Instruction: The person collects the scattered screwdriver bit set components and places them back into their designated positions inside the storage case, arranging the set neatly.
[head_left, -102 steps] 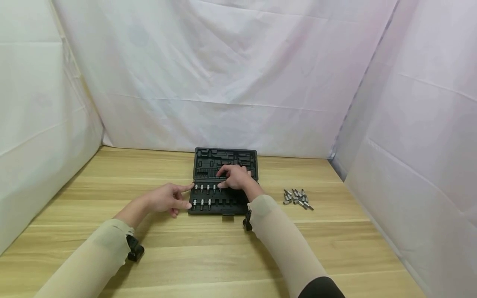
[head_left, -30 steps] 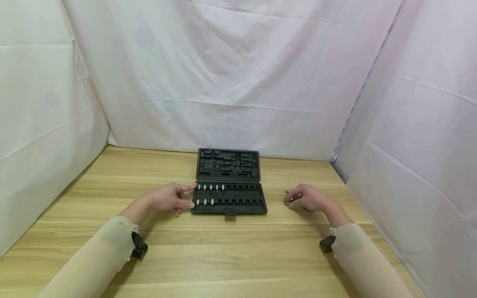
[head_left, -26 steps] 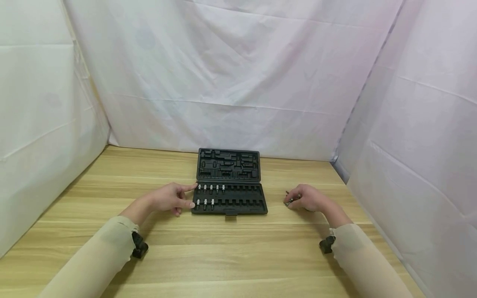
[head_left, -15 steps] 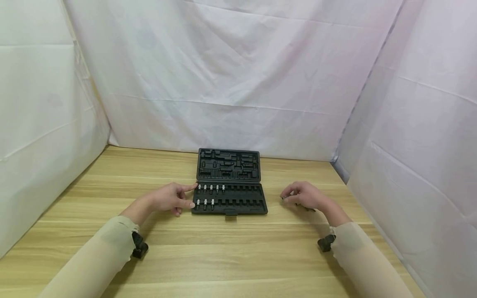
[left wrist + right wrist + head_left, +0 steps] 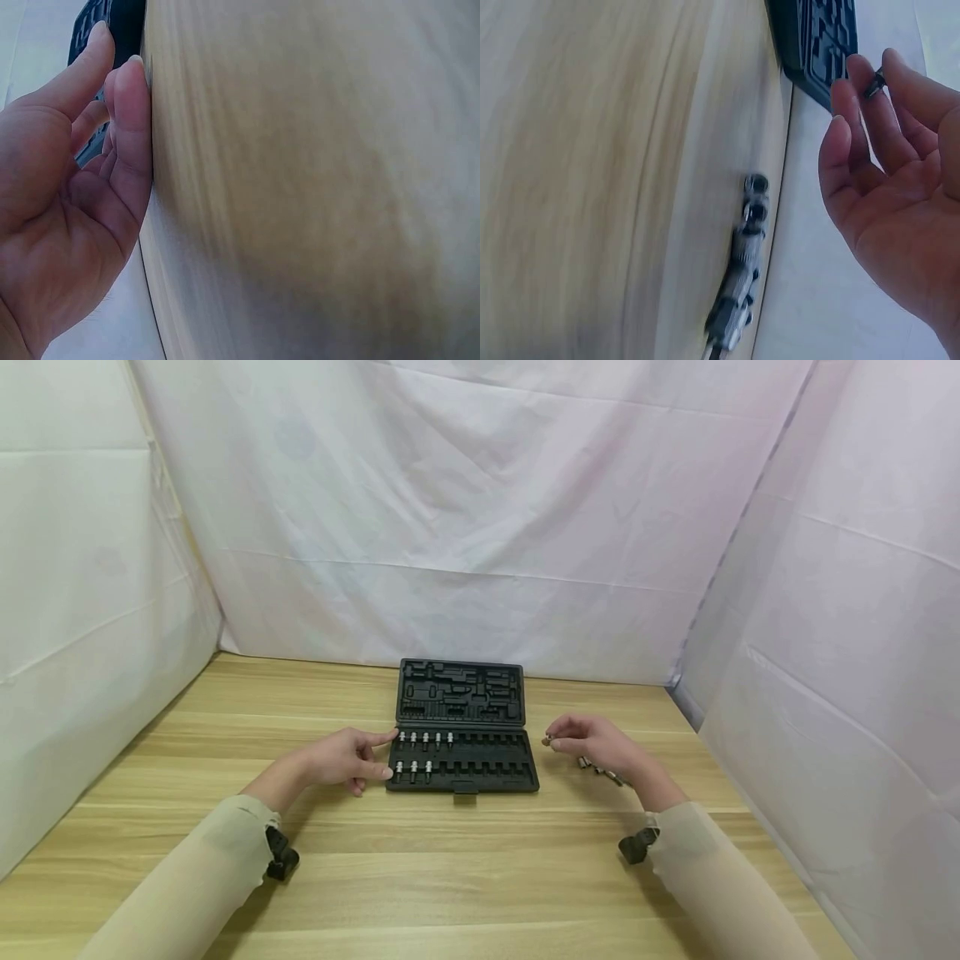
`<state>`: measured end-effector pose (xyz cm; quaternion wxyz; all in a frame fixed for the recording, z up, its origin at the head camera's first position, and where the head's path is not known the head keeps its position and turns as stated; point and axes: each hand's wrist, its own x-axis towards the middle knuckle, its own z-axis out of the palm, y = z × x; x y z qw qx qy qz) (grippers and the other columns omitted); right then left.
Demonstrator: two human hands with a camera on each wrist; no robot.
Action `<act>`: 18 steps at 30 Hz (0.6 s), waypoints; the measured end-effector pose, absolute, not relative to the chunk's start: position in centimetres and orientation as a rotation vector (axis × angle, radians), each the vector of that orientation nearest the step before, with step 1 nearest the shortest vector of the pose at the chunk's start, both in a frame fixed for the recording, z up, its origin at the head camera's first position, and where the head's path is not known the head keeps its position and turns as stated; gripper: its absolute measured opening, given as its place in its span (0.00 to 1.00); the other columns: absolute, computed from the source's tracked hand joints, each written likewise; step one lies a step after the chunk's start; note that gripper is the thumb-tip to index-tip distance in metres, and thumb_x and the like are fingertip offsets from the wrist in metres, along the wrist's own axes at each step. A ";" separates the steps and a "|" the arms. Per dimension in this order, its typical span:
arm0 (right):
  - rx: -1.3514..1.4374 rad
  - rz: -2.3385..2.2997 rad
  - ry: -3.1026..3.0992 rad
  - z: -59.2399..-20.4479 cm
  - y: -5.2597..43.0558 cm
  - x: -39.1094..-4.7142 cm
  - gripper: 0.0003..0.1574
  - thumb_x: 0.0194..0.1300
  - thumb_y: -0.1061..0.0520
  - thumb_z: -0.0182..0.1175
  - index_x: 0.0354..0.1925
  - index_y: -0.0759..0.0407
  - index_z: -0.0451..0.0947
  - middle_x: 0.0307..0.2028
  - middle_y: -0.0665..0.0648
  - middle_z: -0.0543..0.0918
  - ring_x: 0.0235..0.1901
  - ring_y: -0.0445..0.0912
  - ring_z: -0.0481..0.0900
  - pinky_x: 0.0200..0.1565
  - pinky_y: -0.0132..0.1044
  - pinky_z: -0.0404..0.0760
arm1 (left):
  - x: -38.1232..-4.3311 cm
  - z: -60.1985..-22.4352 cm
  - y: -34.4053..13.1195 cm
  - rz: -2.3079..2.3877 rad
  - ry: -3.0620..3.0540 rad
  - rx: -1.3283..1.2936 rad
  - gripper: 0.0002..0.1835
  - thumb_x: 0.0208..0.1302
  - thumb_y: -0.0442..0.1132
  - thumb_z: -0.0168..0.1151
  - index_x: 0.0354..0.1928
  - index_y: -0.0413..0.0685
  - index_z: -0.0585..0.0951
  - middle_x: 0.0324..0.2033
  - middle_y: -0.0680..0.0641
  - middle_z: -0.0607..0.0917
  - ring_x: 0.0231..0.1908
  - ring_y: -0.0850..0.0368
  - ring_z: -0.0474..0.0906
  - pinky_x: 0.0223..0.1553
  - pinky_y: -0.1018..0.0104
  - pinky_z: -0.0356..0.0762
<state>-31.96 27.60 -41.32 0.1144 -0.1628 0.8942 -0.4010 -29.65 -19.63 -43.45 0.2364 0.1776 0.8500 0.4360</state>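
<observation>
An open black plastic case lies on the table, with silver bit sockets standing in the left part of its two slot rows. At the case's left edge, my left hand rests with extended thumb and index finger touching the rim near two corners. My right hand pinches one bit socket between thumb and fingertips, just right of the case and above the table. Part of that socket is hidden by the fingers. Loose bit sockets lie below the right hand, partly covered by it in the head view.
The case's moulded lid leans back behind the slot rows. A latch tab sticks out at the case's front. White cloth walls enclose the wooden table at the back and both sides.
My right hand has gone from the case to the loose pile, picked up a bit socket and moved left toward the case. The left hand has stayed at the case's edge.
</observation>
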 end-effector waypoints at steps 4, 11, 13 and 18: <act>-0.487 -1.279 2.561 -41.4 26.6 -32.2 0.25 0.82 0.49 0.65 0.69 0.58 0.79 0.58 0.67 0.88 0.55 0.61 0.87 0.55 0.57 0.89 | -29.6 -43.5 -19.6 1.197 2.332 0.489 0.48 0.74 0.43 0.74 0.88 0.51 0.58 0.37 0.42 0.76 0.29 0.54 0.80 0.36 0.59 0.92; -0.489 -1.439 2.442 -41.2 24.6 -32.5 0.26 0.82 0.55 0.64 0.73 0.59 0.78 0.62 0.70 0.86 0.58 0.64 0.88 0.64 0.63 0.88 | -29.7 -43.4 -19.7 1.202 2.334 0.464 0.48 0.74 0.43 0.74 0.88 0.53 0.58 0.37 0.42 0.76 0.30 0.54 0.81 0.36 0.60 0.92; -0.494 -1.464 2.410 -41.2 24.0 -32.6 0.26 0.83 0.56 0.63 0.74 0.59 0.77 0.63 0.69 0.85 0.57 0.60 0.89 0.66 0.63 0.87 | -29.7 -43.5 -19.7 1.194 2.340 0.466 0.48 0.74 0.43 0.74 0.88 0.53 0.58 0.37 0.42 0.77 0.30 0.54 0.81 0.36 0.60 0.92; -0.492 -1.459 2.387 -41.2 22.6 -32.9 0.27 0.84 0.58 0.60 0.76 0.61 0.75 0.64 0.69 0.85 0.55 0.50 0.91 0.65 0.57 0.89 | -29.8 -43.7 -19.7 1.195 2.340 0.462 0.48 0.73 0.43 0.75 0.88 0.54 0.58 0.37 0.42 0.77 0.30 0.53 0.81 0.36 0.59 0.92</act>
